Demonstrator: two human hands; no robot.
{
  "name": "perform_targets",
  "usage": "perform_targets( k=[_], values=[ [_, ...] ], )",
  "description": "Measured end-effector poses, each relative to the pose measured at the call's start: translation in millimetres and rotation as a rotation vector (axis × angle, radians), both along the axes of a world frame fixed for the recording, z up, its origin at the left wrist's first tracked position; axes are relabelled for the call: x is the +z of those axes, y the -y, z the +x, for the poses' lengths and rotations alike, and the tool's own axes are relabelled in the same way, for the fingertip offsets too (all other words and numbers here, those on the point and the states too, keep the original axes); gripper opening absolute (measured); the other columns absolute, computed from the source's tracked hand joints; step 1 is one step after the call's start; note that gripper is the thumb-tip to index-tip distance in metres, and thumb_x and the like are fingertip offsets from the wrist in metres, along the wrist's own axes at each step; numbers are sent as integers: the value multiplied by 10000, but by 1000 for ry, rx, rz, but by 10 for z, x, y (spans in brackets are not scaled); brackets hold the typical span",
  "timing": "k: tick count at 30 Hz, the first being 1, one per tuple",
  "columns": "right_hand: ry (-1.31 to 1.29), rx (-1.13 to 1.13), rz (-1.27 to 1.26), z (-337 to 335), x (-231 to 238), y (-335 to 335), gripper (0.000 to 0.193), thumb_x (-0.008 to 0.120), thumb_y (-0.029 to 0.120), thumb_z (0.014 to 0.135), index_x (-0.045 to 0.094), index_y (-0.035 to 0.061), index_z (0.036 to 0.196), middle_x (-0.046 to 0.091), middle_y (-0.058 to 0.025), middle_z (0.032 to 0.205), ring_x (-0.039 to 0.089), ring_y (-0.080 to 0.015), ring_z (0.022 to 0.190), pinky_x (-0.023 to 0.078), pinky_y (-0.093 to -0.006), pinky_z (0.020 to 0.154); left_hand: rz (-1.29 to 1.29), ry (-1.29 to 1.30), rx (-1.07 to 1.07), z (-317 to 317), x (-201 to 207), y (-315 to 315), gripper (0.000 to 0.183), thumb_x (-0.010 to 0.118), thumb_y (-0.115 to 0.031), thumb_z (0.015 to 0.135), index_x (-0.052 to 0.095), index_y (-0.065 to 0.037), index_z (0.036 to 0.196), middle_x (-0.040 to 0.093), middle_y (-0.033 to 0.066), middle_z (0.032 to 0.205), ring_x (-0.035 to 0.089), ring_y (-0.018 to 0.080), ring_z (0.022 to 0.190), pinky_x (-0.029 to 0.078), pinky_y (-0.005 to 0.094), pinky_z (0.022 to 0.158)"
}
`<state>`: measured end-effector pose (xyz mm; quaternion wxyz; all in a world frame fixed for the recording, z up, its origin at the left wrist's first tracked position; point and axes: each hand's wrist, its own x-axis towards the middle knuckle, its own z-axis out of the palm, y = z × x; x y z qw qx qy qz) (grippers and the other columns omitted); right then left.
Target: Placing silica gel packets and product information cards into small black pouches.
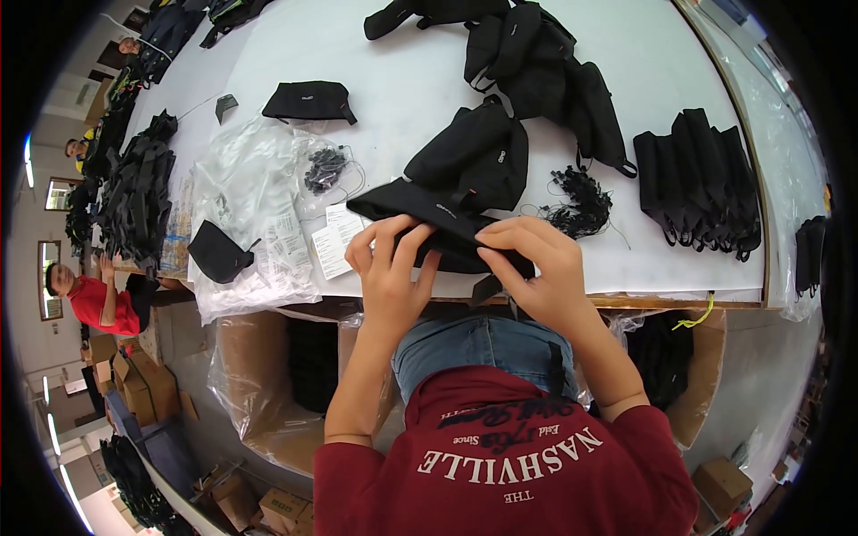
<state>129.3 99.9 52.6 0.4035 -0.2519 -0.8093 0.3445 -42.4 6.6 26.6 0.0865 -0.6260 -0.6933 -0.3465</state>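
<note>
At the table's front edge I hold a black fabric pouch (416, 204) by its opening. My left hand (391, 266) has its fingers curled over the near rim, some of them hidden inside the opening. My right hand (538, 266) pinches the pouch's right end between thumb and fingers. A short black strap (485, 288) hangs below that end. Just beyond lies another black pouch (478, 152), touching a heap of similar pouches (536, 71). A tangle of black tag strings (579, 204) sits right of my right hand. White printed papers (332, 243) lie left of my left hand.
Clear plastic bags (246, 192) spread on the left, with a small black pouch (217, 253) on top. A flat black pouch (309, 101) lies beyond them. Stacked pouches (697, 183) stand at right. Lined cartons (255, 384) sit under the table. A person in red (103, 304) is far left.
</note>
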Motion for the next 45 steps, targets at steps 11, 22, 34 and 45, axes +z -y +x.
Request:
perform_targets(
  k=[11,22,34,45],
  values=[
    [-104,9,36,173,163,76,130,707,-9,739,658,20,855,669,-92,838,651,-223,696,508,-279,590,123,-85,-189,-61,123,84,348,685,-39,542,717,-118,879,658,-20,905,577,181,908,335,343,835],
    [-100,42,-20,191,187,131,126,702,-17,742,652,10,854,664,-98,833,651,-221,685,504,-270,587,118,-153,-278,-11,228,183,332,693,-98,533,705,-106,864,660,-25,904,576,178,853,346,324,800],
    [-313,368,-813,206,-200,-42,485,691,250,847,521,39,1250,567,-107,1180,553,-176,1082,432,-313,922,-456,176,-438,96,384,273,153,709,-82,746,611,-25,849,584,103,803,565,290,703,448,362,594],
    [-7,218,-1120,726,-551,62,245,670,202,878,663,-2,1013,629,-8,832,536,-51,720,429,-207,642,-316,387,-137,-77,218,277,134,699,-121,776,625,-13,806,561,110,711,523,297,668,402,368,606]
  ],
)
